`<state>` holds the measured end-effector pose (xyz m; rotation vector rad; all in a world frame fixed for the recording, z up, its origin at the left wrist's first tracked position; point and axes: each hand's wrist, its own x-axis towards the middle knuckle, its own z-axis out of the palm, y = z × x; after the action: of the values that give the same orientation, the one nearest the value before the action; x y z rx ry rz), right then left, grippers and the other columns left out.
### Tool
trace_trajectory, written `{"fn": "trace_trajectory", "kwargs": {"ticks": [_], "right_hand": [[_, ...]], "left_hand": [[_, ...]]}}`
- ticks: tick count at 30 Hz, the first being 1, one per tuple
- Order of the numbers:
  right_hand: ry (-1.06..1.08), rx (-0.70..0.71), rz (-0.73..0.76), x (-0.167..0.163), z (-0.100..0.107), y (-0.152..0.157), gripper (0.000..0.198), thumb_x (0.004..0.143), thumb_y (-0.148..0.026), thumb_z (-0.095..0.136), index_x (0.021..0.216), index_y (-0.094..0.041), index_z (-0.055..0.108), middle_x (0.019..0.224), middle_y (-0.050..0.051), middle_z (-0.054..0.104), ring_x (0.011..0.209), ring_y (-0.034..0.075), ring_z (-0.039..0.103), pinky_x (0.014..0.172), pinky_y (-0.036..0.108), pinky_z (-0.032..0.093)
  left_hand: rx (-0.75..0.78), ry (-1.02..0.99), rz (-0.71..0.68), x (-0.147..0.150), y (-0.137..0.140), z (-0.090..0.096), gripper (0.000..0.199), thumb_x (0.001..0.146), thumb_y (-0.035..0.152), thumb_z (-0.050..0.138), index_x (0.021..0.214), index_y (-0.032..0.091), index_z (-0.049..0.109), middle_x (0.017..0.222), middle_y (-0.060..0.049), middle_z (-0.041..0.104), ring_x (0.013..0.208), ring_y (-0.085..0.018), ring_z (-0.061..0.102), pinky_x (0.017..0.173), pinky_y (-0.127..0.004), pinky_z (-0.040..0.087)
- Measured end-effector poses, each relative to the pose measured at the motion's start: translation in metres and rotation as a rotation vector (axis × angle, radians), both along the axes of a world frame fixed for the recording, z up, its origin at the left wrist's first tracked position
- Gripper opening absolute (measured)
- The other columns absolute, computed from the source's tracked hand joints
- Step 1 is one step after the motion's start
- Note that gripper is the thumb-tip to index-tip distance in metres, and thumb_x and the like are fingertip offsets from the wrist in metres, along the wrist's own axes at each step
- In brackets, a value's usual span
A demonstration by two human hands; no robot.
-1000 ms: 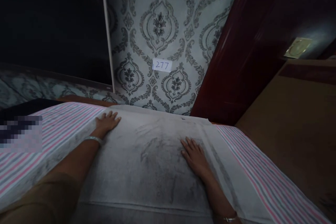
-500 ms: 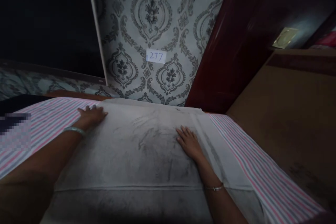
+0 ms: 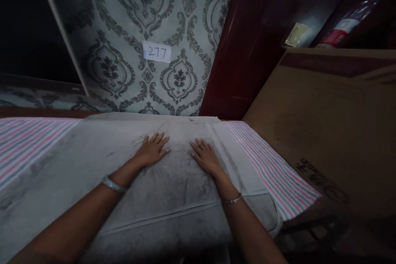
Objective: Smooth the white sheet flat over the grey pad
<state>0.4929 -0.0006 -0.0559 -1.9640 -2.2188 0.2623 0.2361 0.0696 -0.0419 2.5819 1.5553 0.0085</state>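
Note:
A grey plush cloth (image 3: 179,181) with a seam across its front lies spread over a striped pink, blue and white cloth (image 3: 262,159). My left hand (image 3: 151,149) rests flat near the middle of the grey cloth, fingers spread. To its right, my right hand (image 3: 206,156) also lies flat on it, fingers stretched towards the wall. Dark brushed marks show in the pile around both hands. Neither hand holds anything.
Patterned wallpaper with a paper marked 277 (image 3: 157,52) rises behind. A dark screen (image 3: 27,33) hangs at left. On the right stand a dark red glossy panel (image 3: 229,57), a large cardboard box (image 3: 324,119) and a bottle (image 3: 349,22).
My left hand has moved right, from the grey cloth's left edge to near its middle, close to my right hand. The view has shifted right, showing more of the box and the bottle.

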Motion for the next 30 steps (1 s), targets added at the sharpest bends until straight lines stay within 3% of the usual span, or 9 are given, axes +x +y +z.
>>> {"fn": "trace_trajectory", "kwargs": {"ticks": [6,9,13,18,22,24,27,30], "right_hand": [[0.099,0.013,0.015,0.006,0.006,0.003,0.055,0.106,-0.044,0.039,0.158,-0.029,0.042,0.17,0.003,0.028,0.158,0.023,0.02,0.127,0.044,0.018],[0.14,0.038,-0.071,0.026,0.014,0.006,0.057,0.106,-0.039,0.038,0.162,-0.024,0.034,0.17,0.006,0.026,0.158,0.02,0.021,0.127,0.042,0.021],[0.059,0.033,-0.275,0.063,0.022,0.0,0.059,0.109,-0.039,0.033,0.164,-0.022,0.025,0.172,0.01,0.018,0.159,0.026,0.017,0.126,0.051,0.018],[0.009,-0.012,-0.256,0.081,0.018,-0.011,0.056,0.109,-0.042,0.033,0.161,-0.02,0.035,0.172,0.012,0.019,0.159,0.031,0.014,0.126,0.052,0.014],[0.0,-0.021,-0.212,0.064,0.017,-0.013,0.059,0.11,-0.045,0.031,0.162,-0.017,0.032,0.171,0.017,0.019,0.158,0.034,0.015,0.125,0.056,0.014],[-0.001,-0.025,-0.143,0.045,0.016,-0.016,0.06,0.109,-0.047,0.036,0.162,-0.02,0.032,0.171,0.013,0.018,0.158,0.032,0.014,0.126,0.053,0.013],[-0.023,-0.01,0.042,0.004,0.014,-0.027,0.063,0.106,-0.054,0.041,0.162,-0.027,0.032,0.172,0.006,0.018,0.159,0.029,0.014,0.128,0.049,0.014],[-0.066,0.053,0.267,-0.04,0.012,-0.044,0.069,0.103,-0.061,0.042,0.162,-0.026,0.031,0.172,0.008,0.02,0.158,0.03,0.017,0.128,0.052,0.018]], "left_hand": [[0.056,0.003,-0.003,-0.006,0.011,-0.009,0.067,0.1,0.052,0.032,0.161,0.025,0.032,0.171,-0.009,0.021,0.158,-0.034,0.016,0.125,-0.062,0.013],[0.072,-0.006,-0.01,-0.006,0.015,-0.011,0.07,0.098,0.056,0.036,0.161,0.026,0.032,0.17,-0.009,0.022,0.158,-0.035,0.016,0.125,-0.064,0.014],[0.052,0.018,-0.023,-0.005,0.014,-0.007,0.074,0.097,0.061,0.034,0.162,0.025,0.03,0.171,-0.009,0.017,0.159,-0.035,0.013,0.124,-0.065,0.014],[0.03,0.063,-0.01,-0.003,0.012,-0.001,0.076,0.097,0.062,0.034,0.162,0.024,0.029,0.172,-0.01,0.017,0.159,-0.035,0.014,0.124,-0.063,0.014],[0.042,0.053,-0.016,-0.003,0.013,-0.001,0.074,0.097,0.06,0.035,0.162,0.025,0.03,0.172,-0.011,0.018,0.159,-0.035,0.015,0.124,-0.061,0.015],[0.038,0.035,-0.022,-0.004,0.014,-0.001,0.074,0.096,0.061,0.036,0.161,0.026,0.031,0.172,-0.01,0.019,0.158,-0.035,0.016,0.124,-0.061,0.015],[0.029,-0.006,-0.033,-0.006,0.015,-0.001,0.072,0.095,0.06,0.037,0.16,0.028,0.035,0.171,-0.01,0.02,0.158,-0.035,0.016,0.124,-0.062,0.015],[0.031,-0.042,-0.055,-0.009,0.016,-0.002,0.069,0.096,0.059,0.035,0.158,0.028,0.039,0.171,-0.01,0.023,0.158,-0.035,0.017,0.123,-0.063,0.015]]}}
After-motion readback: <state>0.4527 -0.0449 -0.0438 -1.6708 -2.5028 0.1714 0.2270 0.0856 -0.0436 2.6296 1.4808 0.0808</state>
